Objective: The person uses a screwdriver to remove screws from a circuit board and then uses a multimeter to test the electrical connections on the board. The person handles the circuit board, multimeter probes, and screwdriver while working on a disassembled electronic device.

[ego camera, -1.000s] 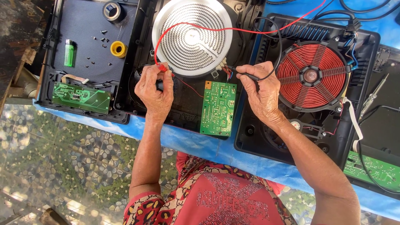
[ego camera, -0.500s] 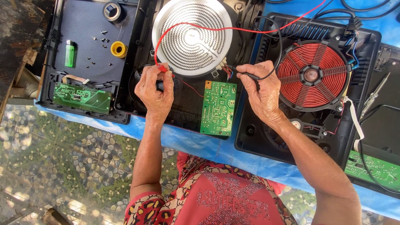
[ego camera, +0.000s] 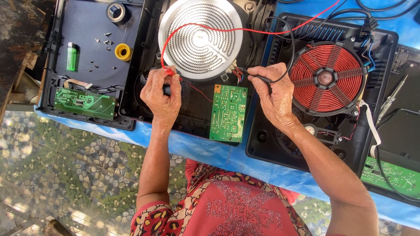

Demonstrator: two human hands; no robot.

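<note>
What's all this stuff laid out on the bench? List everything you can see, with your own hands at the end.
Heating coil disc: one, white and silver, top centre.
Copper induction coil: one, red-orange, right.
Circuit board: one, green, between the hands.
Second circuit board: one, green, left tray.
Third circuit board: one, green, far right.
Lighter: one, green, left tray.
Tape roll: one, yellow, left tray.
Black tape roll: one, top left.
Loose screws: several, grey, left tray.
Red probe: one, in left hand.
Black probe: one, in right hand.
Left hand: holding red probe.
Right hand: holding black probe.
</note>
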